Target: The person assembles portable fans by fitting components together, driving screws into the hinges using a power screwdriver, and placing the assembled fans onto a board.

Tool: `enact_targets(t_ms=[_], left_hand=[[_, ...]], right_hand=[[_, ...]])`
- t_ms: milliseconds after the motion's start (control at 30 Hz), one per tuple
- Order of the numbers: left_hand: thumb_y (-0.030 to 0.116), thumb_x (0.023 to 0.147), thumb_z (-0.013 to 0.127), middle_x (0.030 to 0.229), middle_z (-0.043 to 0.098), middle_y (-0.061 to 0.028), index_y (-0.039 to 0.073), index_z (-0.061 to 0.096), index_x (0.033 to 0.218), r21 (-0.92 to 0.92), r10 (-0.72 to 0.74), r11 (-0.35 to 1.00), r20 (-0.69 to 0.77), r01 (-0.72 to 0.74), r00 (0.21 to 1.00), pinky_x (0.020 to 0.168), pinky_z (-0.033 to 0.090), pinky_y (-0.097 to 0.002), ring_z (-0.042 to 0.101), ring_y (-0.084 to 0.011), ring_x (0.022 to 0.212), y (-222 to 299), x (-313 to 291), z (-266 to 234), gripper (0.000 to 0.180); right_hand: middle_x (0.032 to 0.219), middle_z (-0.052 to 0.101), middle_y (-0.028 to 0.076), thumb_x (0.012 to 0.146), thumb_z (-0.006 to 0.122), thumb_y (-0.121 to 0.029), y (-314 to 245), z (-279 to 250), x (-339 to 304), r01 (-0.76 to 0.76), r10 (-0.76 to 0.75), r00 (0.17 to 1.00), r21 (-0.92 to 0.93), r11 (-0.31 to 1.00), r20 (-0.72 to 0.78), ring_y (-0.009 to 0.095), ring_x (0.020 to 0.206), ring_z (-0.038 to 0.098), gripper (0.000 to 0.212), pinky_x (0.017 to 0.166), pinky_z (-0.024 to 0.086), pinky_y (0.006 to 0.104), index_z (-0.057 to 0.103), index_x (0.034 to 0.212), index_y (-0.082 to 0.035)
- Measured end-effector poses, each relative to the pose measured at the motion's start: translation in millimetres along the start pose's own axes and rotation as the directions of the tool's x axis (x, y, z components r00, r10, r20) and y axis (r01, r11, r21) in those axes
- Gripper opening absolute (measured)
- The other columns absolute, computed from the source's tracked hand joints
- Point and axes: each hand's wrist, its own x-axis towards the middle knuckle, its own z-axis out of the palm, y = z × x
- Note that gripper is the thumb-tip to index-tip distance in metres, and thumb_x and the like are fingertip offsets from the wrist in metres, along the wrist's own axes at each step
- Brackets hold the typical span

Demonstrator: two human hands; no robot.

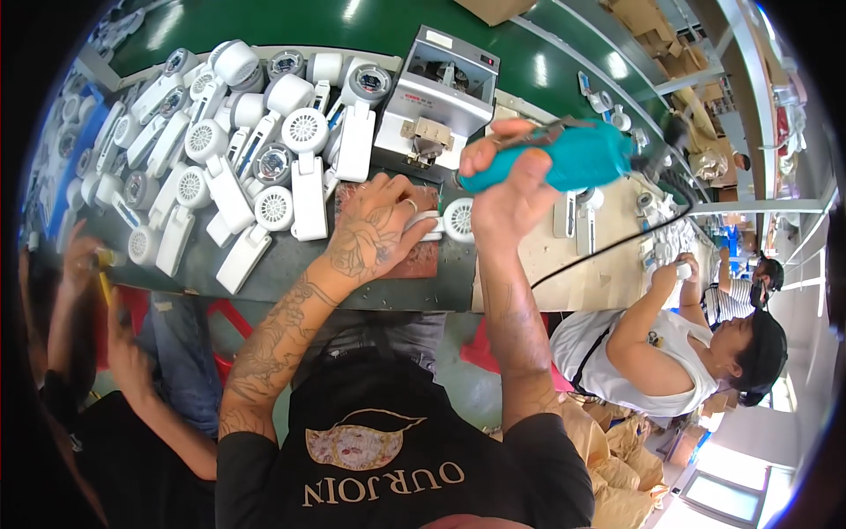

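My left hand (374,225) presses down on a white handheld fan (459,219) with its fingers curled round the handle end. The fan's round grille sticks out to the right, and much of its body is hidden under the hand. Beneath lies a worn red mat (414,266) on the dark bench. My right hand (511,189) is wrapped round a teal electric screwdriver (577,159), held raised and nearly level, above and right of the fan. A black cord runs off its right end. The screwdriver's tip is hard to make out by the fingers.
A grey screw feeder (441,97) stands behind the mat. Many white fans (304,130) are heaped on the left, with more at right beyond brown board (529,273). A co-worker (652,344) sits right; another person's hands (123,344) work at left with a yellow-handled tool.
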Motion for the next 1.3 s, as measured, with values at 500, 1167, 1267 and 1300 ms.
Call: enact_targets(t_ms=[500,1167,1267,1300], left_hand=[[0.041,0.091,0.067,0.114,0.063,-0.0114,0.008,0.066,0.121,-0.047,0.014,0.999,0.072,-0.011,0.997,0.098,0.046,-0.0451,0.057,-0.0314,0.109,2.5,-8.2,-3.8,0.044],[0.036,0.086,0.073,0.107,0.063,-0.0114,0.007,0.066,0.113,-0.045,0.045,0.998,0.000,-0.045,0.999,0.085,0.046,-0.0471,0.058,-0.0345,0.098,-2.7,-9.2,2.2,0.040],[0.037,0.087,0.072,0.110,0.063,-0.0120,0.007,0.065,0.114,-0.062,0.014,0.998,0.037,-0.012,0.999,0.088,0.046,-0.0465,0.058,-0.0350,0.102,2.9,-4.8,-3.1,0.041],[0.037,0.087,0.072,0.110,0.063,-0.0120,0.007,0.065,0.114,-0.064,0.011,0.998,0.041,-0.008,0.999,0.088,0.046,-0.0465,0.058,-0.0350,0.102,2.8,-6.3,-1.7,0.041]], right_hand=[[0.071,0.058,0.006,0.102,0.060,-0.039,59.7,11.6,25.4,0.086,-0.078,0.989,-0.055,0.995,0.129,0.015,0.060,0.056,0.041,0.055,0.047,0.0297,0.058,0.102,0.002],[0.070,0.055,0.008,0.098,0.062,-0.050,27.1,-20.6,-28.2,-0.119,0.123,0.989,-0.057,0.991,0.079,0.019,0.060,0.053,0.052,0.055,0.045,0.0335,0.053,0.100,0.002],[0.070,0.054,0.008,0.099,0.062,-0.047,28.5,-20.6,-29.5,-0.110,0.112,0.991,-0.031,0.993,0.078,0.019,0.059,0.053,0.048,0.055,0.045,0.0334,0.050,0.094,-0.001],[0.070,0.054,0.008,0.099,0.062,-0.047,28.6,-19.4,-30.3,-0.115,0.117,0.990,-0.031,0.993,0.076,0.019,0.059,0.053,0.048,0.055,0.045,0.0334,0.050,0.094,-0.001]])
